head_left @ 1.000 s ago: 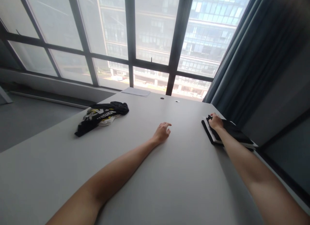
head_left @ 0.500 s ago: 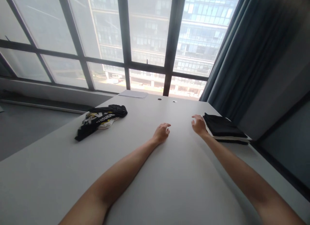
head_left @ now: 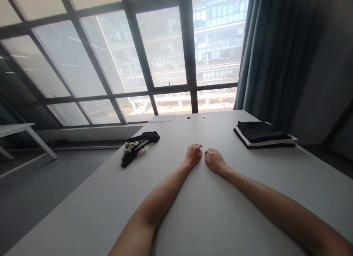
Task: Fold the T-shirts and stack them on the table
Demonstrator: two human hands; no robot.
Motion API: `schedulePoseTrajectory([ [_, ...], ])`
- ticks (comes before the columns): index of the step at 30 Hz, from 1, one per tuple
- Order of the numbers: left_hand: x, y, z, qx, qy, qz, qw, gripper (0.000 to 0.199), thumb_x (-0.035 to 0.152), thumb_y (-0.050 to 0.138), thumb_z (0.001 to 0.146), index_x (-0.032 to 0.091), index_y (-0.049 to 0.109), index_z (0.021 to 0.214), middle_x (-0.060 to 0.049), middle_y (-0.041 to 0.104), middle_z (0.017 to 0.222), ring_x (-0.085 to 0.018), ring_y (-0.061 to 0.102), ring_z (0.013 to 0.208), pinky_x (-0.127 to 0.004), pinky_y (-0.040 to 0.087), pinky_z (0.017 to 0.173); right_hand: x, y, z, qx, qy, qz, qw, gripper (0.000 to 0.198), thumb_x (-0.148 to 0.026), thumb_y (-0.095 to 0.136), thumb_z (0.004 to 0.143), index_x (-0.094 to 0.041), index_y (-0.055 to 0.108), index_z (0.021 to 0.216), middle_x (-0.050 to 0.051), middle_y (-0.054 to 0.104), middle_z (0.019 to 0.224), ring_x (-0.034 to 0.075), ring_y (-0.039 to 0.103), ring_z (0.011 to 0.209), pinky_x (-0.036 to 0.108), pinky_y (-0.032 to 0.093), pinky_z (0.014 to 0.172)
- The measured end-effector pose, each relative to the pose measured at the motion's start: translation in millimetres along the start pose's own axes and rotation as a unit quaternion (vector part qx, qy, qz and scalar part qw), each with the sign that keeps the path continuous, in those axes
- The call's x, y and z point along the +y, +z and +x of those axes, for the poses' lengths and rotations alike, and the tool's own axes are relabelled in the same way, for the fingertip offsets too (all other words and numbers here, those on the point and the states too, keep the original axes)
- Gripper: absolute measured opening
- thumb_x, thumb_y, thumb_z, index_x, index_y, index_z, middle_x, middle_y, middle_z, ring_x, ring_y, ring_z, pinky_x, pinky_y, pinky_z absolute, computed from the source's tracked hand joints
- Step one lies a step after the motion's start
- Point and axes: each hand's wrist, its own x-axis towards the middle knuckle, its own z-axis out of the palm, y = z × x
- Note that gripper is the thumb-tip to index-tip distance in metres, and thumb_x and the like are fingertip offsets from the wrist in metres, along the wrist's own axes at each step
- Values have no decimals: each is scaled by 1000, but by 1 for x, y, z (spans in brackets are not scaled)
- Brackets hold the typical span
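Note:
Both hands rest on the white table (head_left: 176,197), close together near its middle with a small gap between them. My left hand (head_left: 193,154) has loosely bent fingers and holds nothing. Facing it, my right hand (head_left: 215,160) lies with its fingers slightly curled and apart, also without anything in it. To the left is a crumpled black garment (head_left: 139,145) with white lettering and yellow patches. On the right side a neat stack of folded black and white cloth (head_left: 261,133) lies beyond my right hand, apart from it.
Some white paper (head_left: 162,118) lies at the table's far left corner, near two small round fittings in the tabletop. Behind stand large windows (head_left: 162,46) and a dark blue curtain (head_left: 273,61). Another white table (head_left: 24,129) is at the far left.
My right hand has moved left, away from the folded stack, and now lies beside my left hand. The camera view has turned somewhat left and up. The crumpled garment still lies on the table.

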Motion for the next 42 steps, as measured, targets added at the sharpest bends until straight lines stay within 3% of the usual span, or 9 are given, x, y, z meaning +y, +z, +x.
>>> schedulePoseTrajectory([
  [3,-14,-11,-12,15,1,22,1000,33,12,54,94,20,69,122,-8,71,123,-23,62,118,-37,45,106,-2,0,-5,3,-16,-30,999,27,-24,48,99,-16,70,111,14,68,123,26,60,114,34,38,101],
  [6,-49,-38,-23,33,-40,68,996,33,14,56,93,21,69,122,-8,71,123,-23,62,118,-36,44,107,-3,0,-7,-2,-27,-47,999,26,-23,48,98,-16,70,110,14,69,119,26,60,112,34,38,98],
  [15,-211,-170,-75,129,-260,174,941,38,20,52,94,14,61,130,-20,58,141,-34,46,138,-48,34,115,-4,2,-8,3,-31,-61,998,23,-23,48,98,-17,69,104,13,70,114,27,61,106,35,39,95],
  [18,-253,-183,-99,107,-342,154,921,48,34,58,95,16,55,140,-18,55,147,-31,47,139,-43,38,113,-4,4,-8,6,-29,-57,998,23,-23,48,97,-17,69,104,14,70,115,27,61,107,36,39,95],
  [22,-283,-173,-124,48,-349,110,930,59,38,65,92,18,50,146,-15,55,149,-26,52,138,-35,42,109,-3,5,-8,6,-27,-55,998,25,-24,47,98,-17,69,107,14,70,116,27,61,108,35,38,97],
  [26,-290,-165,-136,59,-329,85,939,58,30,64,93,18,50,148,-12,51,155,-23,48,143,-31,40,112,0,4,-8,2,-28,-56,998,26,-23,47,97,-17,69,110,14,70,118,27,60,110,35,38,98],
  [33,-277,-174,-134,133,-339,99,926,38,27,43,104,18,64,134,-10,63,143,-25,56,132,-34,42,110,2,4,-8,-2,-30,-62,998,27,-24,46,99,-17,70,112,13,70,121,26,61,111,34,39,99],
  [38,-239,-184,-118,243,-276,194,909,40,31,37,106,14,67,126,-16,70,124,-30,62,119,-40,44,104,4,4,-8,4,-40,-60,997,27,-24,47,99,-16,70,112,14,71,120,27,62,111,34,40,98],
  [42,-194,-171,-103,230,-226,218,921,39,35,37,107,16,69,119,-16,72,114,-30,64,112,-40,47,98,5,4,-8,3,-44,-56,997,28,-23,48,98,-15,70,113,15,71,120,27,62,111,34,40,98],
])
